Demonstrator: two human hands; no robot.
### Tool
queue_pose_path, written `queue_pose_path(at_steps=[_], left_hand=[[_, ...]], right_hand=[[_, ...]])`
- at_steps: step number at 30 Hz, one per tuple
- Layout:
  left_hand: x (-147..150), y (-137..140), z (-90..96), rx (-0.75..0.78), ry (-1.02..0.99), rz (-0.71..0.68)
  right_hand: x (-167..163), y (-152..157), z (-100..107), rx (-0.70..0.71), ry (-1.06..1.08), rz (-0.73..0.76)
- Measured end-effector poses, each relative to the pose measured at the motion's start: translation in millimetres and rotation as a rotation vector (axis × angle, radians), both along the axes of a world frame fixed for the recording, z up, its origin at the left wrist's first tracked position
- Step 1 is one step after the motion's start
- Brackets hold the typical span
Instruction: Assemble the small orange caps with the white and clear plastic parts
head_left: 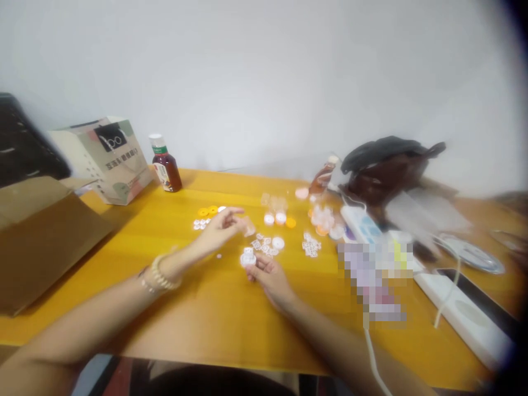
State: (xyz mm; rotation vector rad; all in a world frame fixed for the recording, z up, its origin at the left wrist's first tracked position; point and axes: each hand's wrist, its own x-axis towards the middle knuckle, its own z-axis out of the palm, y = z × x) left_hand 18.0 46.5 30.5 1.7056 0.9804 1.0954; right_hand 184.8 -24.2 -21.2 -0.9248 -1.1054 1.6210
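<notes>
White round plastic piece [248, 258]: pinched by our right hand [271, 275], nearer us!
Our left hand [225, 225]: beyond it, fingers parted.

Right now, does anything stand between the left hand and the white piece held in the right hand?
Nothing visible does: bare table shows between the left hand and the white piece in the right hand. A pale piece shows beside the left fingertips; blur hides whether they touch.

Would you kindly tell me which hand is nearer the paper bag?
The left hand; it is to the right of the paper bag. The right hand, holding a white piece, is farther right and nearer the camera.
</notes>
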Motion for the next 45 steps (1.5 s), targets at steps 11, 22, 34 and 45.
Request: queue_pose_path(at_steps=[11,22,34,45], left_hand=[[-9.2,-45.9,-19.2,0.151,0.011,0.067],[-10.1,-51.2,-17.8,0.163,0.166,-0.003],[-9.7,-50.7,-22.4,0.054,0.08,-0.06],[-9.6,-55.0,-16.3,0.069,0.107,-0.068]], right_hand=[[2.4,1.2,-2.7,-0.016,-0.084,0.088],[0.5,-0.1,-0.2,-0.009,-0.111,0.103],[0.0,-2.7,2.9,0.027,-0.139,0.11],[-3.8,-10.0,9.3,0.079,-0.166,0.096]])
